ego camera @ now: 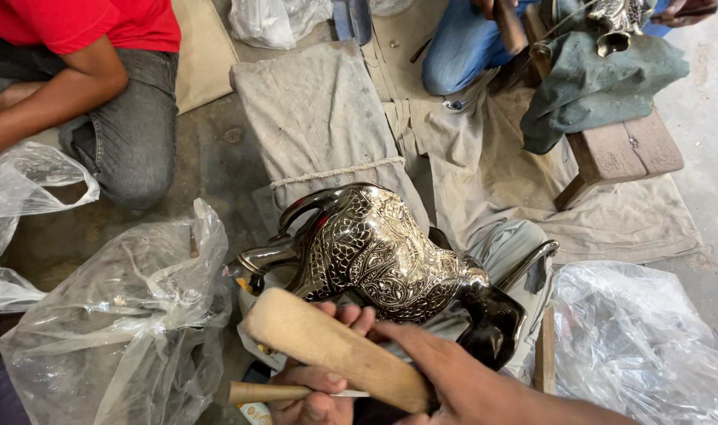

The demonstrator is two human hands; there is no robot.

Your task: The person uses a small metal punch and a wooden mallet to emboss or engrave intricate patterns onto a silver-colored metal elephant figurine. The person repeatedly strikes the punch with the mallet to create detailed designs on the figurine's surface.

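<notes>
Pale wooden mallet gripped in my right hand; left hand pinched thin wooden-handled tool. Engraved silver metal elephant figure lay at twelve o'clock, on grey cloth.

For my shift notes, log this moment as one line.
right hand: grips wooden mallet | left hand: holds thin tool | engraved metal elephant: lies on cloth

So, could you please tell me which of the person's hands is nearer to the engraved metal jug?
Left. The left hand, holding a thin wooden-handled tool, has fingers reaching up beside the jug. The right hand grips the wooden mallet lower down, further from the jug.
</notes>
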